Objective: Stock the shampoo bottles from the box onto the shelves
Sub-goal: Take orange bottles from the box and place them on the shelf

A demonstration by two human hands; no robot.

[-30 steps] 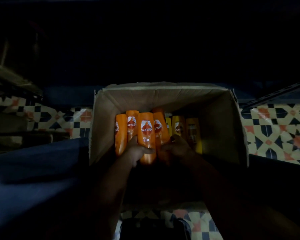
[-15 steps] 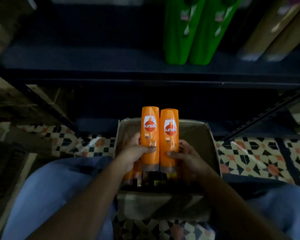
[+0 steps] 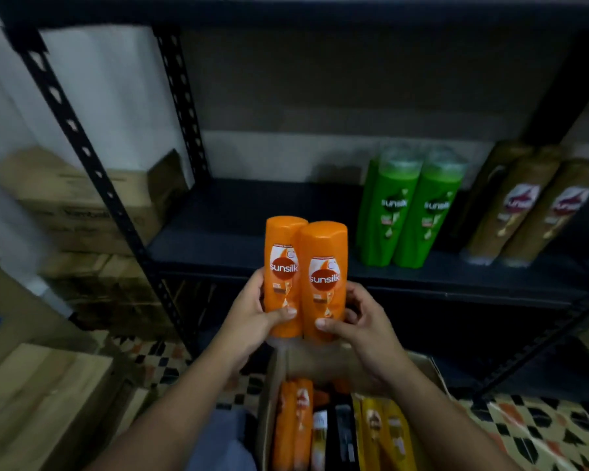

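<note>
1. Sunsilk shampoo is showing in two orange bottles, the left orange bottle (image 3: 282, 277) and the right orange bottle (image 3: 323, 283), standing upright, side by side and touching, in front of the shelf edge and above the box.
2. The left hand (image 3: 252, 321) is gripping the left orange bottle low on its body, thumb lying across the front.
3. The right hand (image 3: 361, 324) is gripping the right orange bottle in the same way, thumb on the front and fingers curling behind.
4. Below both hands, the cardboard box (image 3: 269, 402) is sitting open, with more orange bottles (image 3: 295, 423) under the left hand and yellow bottles (image 3: 385, 433) under the right wrist; dark items between them are too dim to name.
5. Beyond the hands, the black metal shelf (image 3: 238, 226) is lying bare straight ahead.
6. Past the right hand, two green Sunsilk bottles (image 3: 408, 205) are standing on that shelf, with brown Sunsilk bottles (image 3: 531, 205) farther right.
7. Left of the left hand, stacked cardboard cartons (image 3: 82, 205) are sitting beyond the shelf upright.
8. A patterned tile floor (image 3: 541, 426) is showing beside the box.
</note>
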